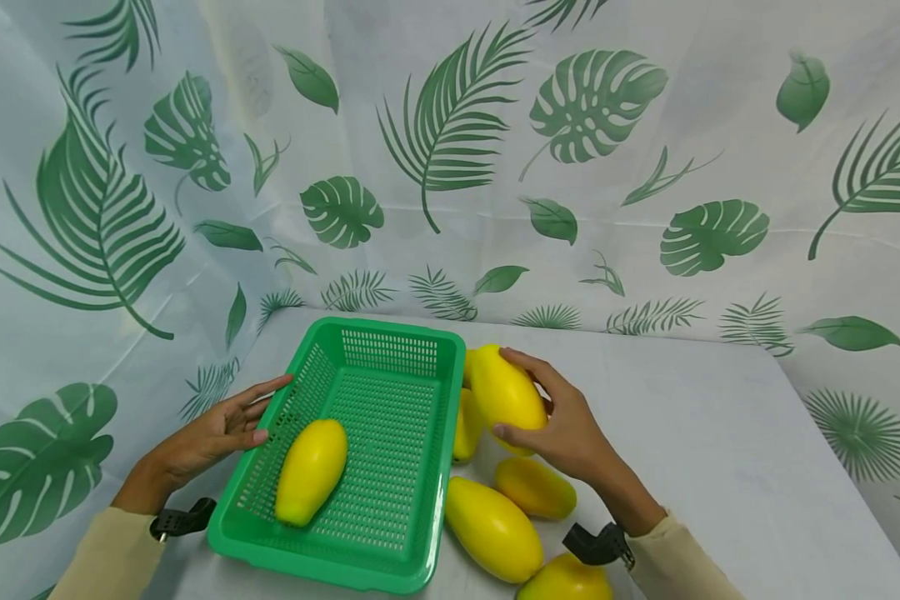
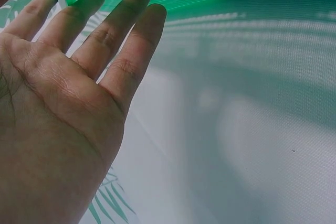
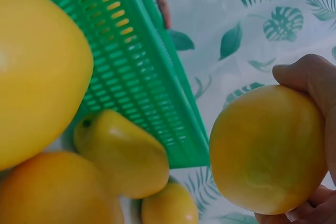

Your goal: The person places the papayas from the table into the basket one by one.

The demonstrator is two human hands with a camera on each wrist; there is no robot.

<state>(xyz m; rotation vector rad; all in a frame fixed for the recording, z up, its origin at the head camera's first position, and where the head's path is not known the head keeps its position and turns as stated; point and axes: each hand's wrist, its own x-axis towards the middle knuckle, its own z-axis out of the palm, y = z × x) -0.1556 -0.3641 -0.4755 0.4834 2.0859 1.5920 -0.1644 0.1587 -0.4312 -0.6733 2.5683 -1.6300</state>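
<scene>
A green perforated plastic basket (image 1: 390, 437) stands on the table, with one yellow papaya (image 1: 311, 472) lying at its left side. At the basket's left wall is my left hand (image 1: 213, 429); its extended fingers touch the green plastic from outside, as the left wrist view also shows. My right hand (image 1: 570, 421) grips another yellow papaya (image 1: 504, 390) between thumb and fingers, just right of the basket's right rim and above other papayas. In the right wrist view this held papaya (image 3: 268, 150) shows its rounded, slightly greenish end.
Several more papayas lie along the basket's right side: one partly hidden (image 1: 465, 429) behind the held one, a greenish-yellow one (image 1: 536, 487), a large one (image 1: 493, 529) and one at the bottom edge (image 1: 568, 579). A white leaf-print sheet (image 1: 607, 275) hangs behind the white table (image 1: 735, 450).
</scene>
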